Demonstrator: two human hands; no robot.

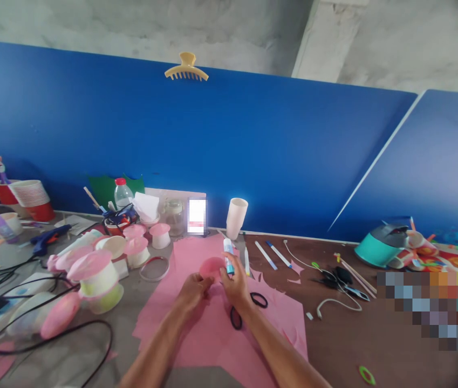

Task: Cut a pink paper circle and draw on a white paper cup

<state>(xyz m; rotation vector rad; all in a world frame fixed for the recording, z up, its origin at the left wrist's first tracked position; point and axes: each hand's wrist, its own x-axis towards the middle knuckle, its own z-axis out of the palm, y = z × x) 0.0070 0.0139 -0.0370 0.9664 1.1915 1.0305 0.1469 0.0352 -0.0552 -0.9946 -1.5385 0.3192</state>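
Pink round paper cutout point(211, 266) sits pinched in the left hand point(191, 285) above the large pink paper sheet point(212, 323) at the tabletop's near middle. Right hand point(234, 281) grips a white glue stick point(228, 255) upright beside it, touching. Gluing seems in hand; next, steady contact matters.

Scissors point(248, 308) lie on paper sheet point(212, 328), right of cups point(99, 275).

The pink sheet point(212, 334) under both hands looks like matt paper or thin foam, smooth and uncreased; the pink disc point(211, 265) in the left hand point(191, 285) has the same dull finish. The glue stick point(228, 256) in the right hand point(237, 284) is glossy plastic. The scissors point(248, 307) have shiny black plastic handles. The table point(374, 345) shows a brown, wood-look, faintly satin surface. The white cup point(236, 217) near the far edge looks like matt paper.
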